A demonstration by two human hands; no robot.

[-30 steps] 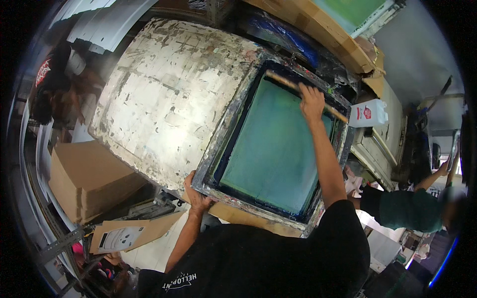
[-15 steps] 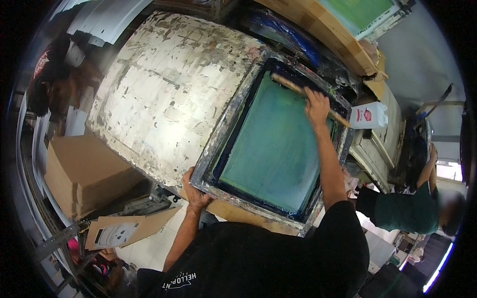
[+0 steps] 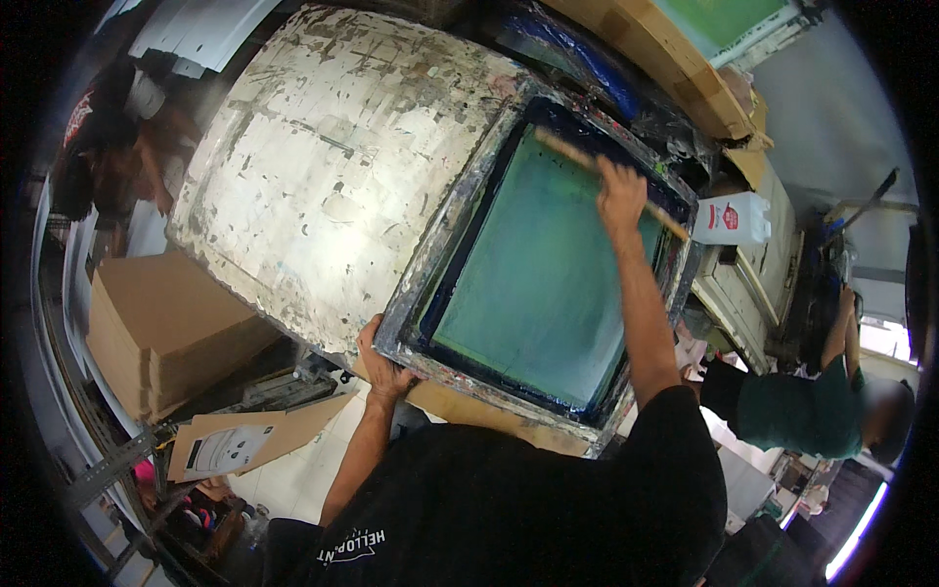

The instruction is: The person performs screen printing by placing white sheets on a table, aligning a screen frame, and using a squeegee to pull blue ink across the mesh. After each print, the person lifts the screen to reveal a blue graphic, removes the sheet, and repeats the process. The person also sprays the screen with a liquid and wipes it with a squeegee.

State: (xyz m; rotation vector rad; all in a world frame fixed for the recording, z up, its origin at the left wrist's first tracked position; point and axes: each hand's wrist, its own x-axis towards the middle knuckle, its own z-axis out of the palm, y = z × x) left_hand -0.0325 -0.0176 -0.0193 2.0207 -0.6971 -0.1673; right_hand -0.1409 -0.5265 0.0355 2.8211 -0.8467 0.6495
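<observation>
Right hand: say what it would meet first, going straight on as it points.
Past the wooden bar it holds, the right hand would probably meet the far frame edge first, though depth is unclear.

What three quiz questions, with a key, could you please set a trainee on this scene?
1. Which tool does the right hand hold?
2. Multiple choice: as pictured, where is the white plastic jug in relation to the framed printing screen?
(a) to its left
(b) to its right
(c) on its green mesh
3. True or false: the left hand is touching the jug.

Key:
1. A wooden-handled squeegee.
2. b.
3. False; it is at a corner of the screen's frame.
</observation>
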